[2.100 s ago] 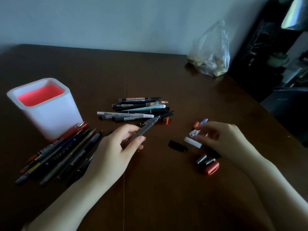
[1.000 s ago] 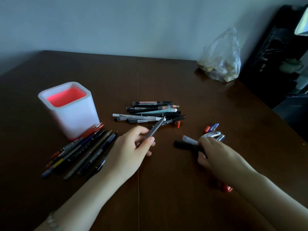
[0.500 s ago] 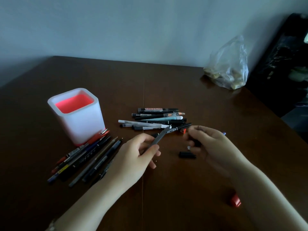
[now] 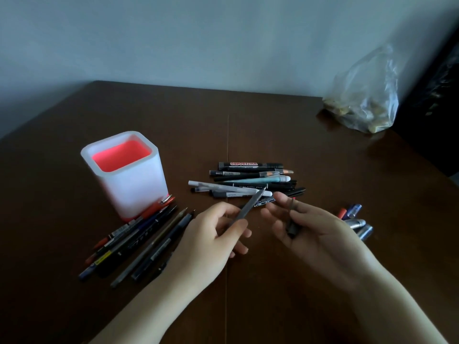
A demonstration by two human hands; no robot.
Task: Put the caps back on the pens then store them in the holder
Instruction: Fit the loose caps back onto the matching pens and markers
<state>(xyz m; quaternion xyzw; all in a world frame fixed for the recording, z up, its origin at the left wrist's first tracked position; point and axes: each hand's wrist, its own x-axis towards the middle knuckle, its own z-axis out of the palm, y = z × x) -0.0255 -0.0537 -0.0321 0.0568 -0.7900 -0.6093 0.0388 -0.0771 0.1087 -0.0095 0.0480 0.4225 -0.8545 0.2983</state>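
The left hand (image 4: 211, 237) pinched a slim grey pen (image 4: 248, 207) mid-barrel, its tip close to the right hand (image 4: 320, 234), whose curled fingers held a dark cap (image 4: 292, 225). Both looked light, stiff and probably slick; gripping nearer the tip would steady capping.

Glossy wooden table (image 4: 298, 281); translucent matt plastic holder (image 4: 134, 184).

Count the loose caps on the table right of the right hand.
4, clustered: red cap, blue cap beside it, silver cap nearer, grey-blue cap nearest. The right hand may hide others.
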